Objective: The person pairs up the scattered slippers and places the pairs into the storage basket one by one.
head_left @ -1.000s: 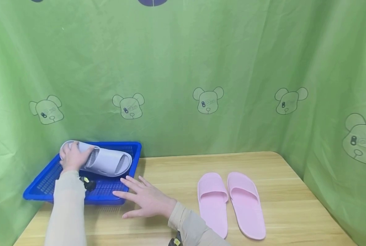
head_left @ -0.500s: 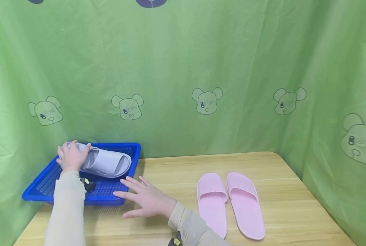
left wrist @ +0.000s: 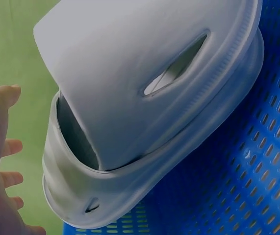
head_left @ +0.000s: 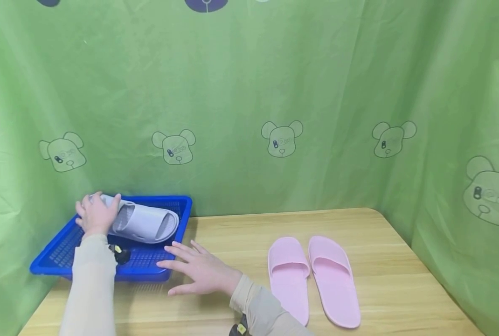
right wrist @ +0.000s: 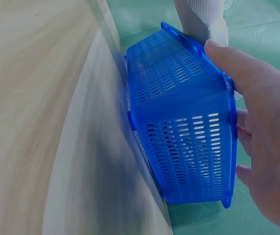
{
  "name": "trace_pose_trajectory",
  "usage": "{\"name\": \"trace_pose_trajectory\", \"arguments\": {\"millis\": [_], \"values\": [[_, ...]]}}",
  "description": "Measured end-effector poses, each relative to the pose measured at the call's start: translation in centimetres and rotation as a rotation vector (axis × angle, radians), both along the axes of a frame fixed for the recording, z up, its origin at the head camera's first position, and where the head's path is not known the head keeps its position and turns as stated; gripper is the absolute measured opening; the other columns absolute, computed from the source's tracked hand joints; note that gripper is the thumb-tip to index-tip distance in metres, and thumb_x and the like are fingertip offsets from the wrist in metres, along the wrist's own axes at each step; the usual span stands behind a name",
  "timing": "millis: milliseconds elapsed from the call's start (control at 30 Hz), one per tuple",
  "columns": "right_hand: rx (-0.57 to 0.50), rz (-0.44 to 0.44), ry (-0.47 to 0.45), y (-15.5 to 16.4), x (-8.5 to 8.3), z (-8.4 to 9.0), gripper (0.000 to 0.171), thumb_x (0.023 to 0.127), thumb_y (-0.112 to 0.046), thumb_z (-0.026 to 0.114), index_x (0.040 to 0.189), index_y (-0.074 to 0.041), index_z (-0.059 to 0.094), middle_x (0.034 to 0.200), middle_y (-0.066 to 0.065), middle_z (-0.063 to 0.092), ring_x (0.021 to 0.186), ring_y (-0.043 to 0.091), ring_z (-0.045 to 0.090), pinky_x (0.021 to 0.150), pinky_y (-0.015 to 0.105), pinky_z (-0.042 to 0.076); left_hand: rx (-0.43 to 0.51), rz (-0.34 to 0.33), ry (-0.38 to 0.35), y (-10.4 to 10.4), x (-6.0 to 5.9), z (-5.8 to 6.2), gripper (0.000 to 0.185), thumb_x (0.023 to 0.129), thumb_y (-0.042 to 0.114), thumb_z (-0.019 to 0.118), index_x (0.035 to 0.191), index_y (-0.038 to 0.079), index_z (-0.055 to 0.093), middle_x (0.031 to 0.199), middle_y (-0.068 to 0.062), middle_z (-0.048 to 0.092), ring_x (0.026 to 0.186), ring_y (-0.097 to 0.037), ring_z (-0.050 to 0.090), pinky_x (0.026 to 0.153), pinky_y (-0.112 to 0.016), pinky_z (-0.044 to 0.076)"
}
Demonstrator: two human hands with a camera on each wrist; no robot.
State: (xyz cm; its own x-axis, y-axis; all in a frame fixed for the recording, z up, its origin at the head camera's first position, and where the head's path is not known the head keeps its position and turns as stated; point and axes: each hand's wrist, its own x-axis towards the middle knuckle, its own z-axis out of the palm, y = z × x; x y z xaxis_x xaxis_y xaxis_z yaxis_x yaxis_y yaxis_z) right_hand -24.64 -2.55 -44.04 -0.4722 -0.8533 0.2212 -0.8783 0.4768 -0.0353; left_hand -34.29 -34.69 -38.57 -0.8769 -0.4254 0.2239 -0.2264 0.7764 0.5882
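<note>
Grey slipper (head_left: 144,223) is gripped at its heel by the left hand (head_left: 94,215), its long axis running toward 4 o'clock across the blue basket (head_left: 65,252). Right hand (head_left: 201,270), fingers spread flat and holding nothing, is laid at the basket's 4 o'clock corner.

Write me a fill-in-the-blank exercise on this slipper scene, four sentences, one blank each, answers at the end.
1. The left hand grips a grey slipper over the ____ basket.
2. The right hand rests with straight fingers against the basket's ____ side.
3. Two ____ slippers lie side by side on the wooden table.
4. The curtain behind the table is printed with ____ faces.

Missing words: blue; right; pink; bear
</note>
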Motion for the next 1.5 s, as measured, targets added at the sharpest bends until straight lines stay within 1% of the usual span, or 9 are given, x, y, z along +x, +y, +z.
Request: {"name": "trace_pose_trajectory", "arguments": {"millis": [300,467,567,767,967,1067,1200,1333,1500], "values": [[-0.019,-0.014,-0.04,0.4,-0.2,0.0,0.067,0.091,-0.068,0.043,0.15,-0.042,0.028,0.164,-0.003,0.017,0.153,0.018,0.012,0.122,0.052,0.013,0.0,-0.007,0.034,0.0,-0.1,0.4,0.087,0.094,0.065,0.036,0.151,0.001,0.025,0.157,-0.033,0.009,0.146,-0.052,-0.004,0.107,-0.078,0.011],[-0.021,-0.005,-0.051,0.6,-0.1,0.4,0.068,0.091,-0.067,0.045,0.151,-0.04,0.028,0.164,-0.002,0.017,0.153,0.019,0.012,0.122,0.053,0.013,0.001,-0.035,0.041,0.6,0.2,1.5,0.088,0.094,0.066,0.034,0.153,0.003,0.021,0.159,-0.031,0.004,0.146,-0.052,-0.007,0.108,-0.078,0.007],[-0.01,-0.004,-0.042,0.7,-0.2,0.4,0.069,0.091,-0.067,0.045,0.152,-0.04,0.025,0.164,-0.001,0.015,0.153,0.019,0.011,0.122,0.052,0.013,-0.009,-0.051,0.05,1.0,0.4,2.1,0.088,0.093,0.067,0.033,0.154,0.004,0.019,0.159,-0.031,0.003,0.146,-0.052,-0.007,0.108,-0.078,0.006],[0.019,-0.002,-0.016,0.8,-0.2,0.4,0.071,0.091,-0.067,0.043,0.153,-0.041,0.021,0.165,0.0,0.014,0.153,0.018,0.011,0.123,0.05,0.013,-0.049,-0.076,0.069,1.9,1.0,3.4,0.089,0.093,0.07,0.03,0.155,0.007,0.018,0.161,-0.027,0.004,0.147,-0.05,-0.005,0.109,-0.077,0.009],[0.028,0.001,0.004,0.8,-0.2,0.9,0.069,0.092,-0.066,0.043,0.153,-0.039,0.024,0.164,0.001,0.017,0.152,0.018,0.014,0.123,0.05,0.012,-0.094,-0.128,0.101,3.2,1.6,4.5,0.088,0.094,0.069,0.03,0.154,0.007,0.018,0.16,-0.028,0.006,0.147,-0.051,-0.004,0.109,-0.077,0.009],[0.033,0.0,0.007,0.8,-0.1,1.3,0.068,0.092,-0.066,0.044,0.152,-0.039,0.027,0.163,0.001,0.019,0.152,0.019,0.016,0.123,0.05,0.014,-0.108,-0.153,0.12,3.7,2.0,4.7,0.087,0.094,0.068,0.031,0.154,0.006,0.019,0.159,-0.03,0.007,0.146,-0.052,-0.003,0.109,-0.077,0.007],[0.039,-0.003,0.007,0.8,0.0,1.6,0.066,0.093,-0.065,0.043,0.151,-0.038,0.03,0.162,0.002,0.023,0.151,0.019,0.019,0.122,0.05,0.016,-0.123,-0.187,0.146,4.4,2.5,4.7,0.084,0.095,0.064,0.034,0.153,0.004,0.021,0.158,-0.031,0.011,0.145,-0.054,0.0,0.108,-0.078,0.006],[0.042,-0.007,0.004,0.9,0.1,1.6,0.065,0.093,-0.066,0.042,0.151,-0.039,0.03,0.163,0.002,0.022,0.151,0.019,0.019,0.122,0.049,0.017,-0.141,-0.216,0.153,5.2,3.0,4.7,0.082,0.096,0.062,0.034,0.153,0.004,0.021,0.157,-0.032,0.012,0.145,-0.054,0.001,0.109,-0.077,0.006],[0.031,-0.015,-0.014,1.4,0.1,1.6,0.067,0.093,-0.066,0.042,0.152,-0.038,0.028,0.163,0.002,0.02,0.151,0.021,0.02,0.122,0.05,0.016,-0.148,-0.246,0.181,6.3,3.5,5.0,0.08,0.097,0.062,0.035,0.153,0.006,0.023,0.158,-0.03,0.015,0.146,-0.052,0.002,0.11,-0.076,0.007]]}}
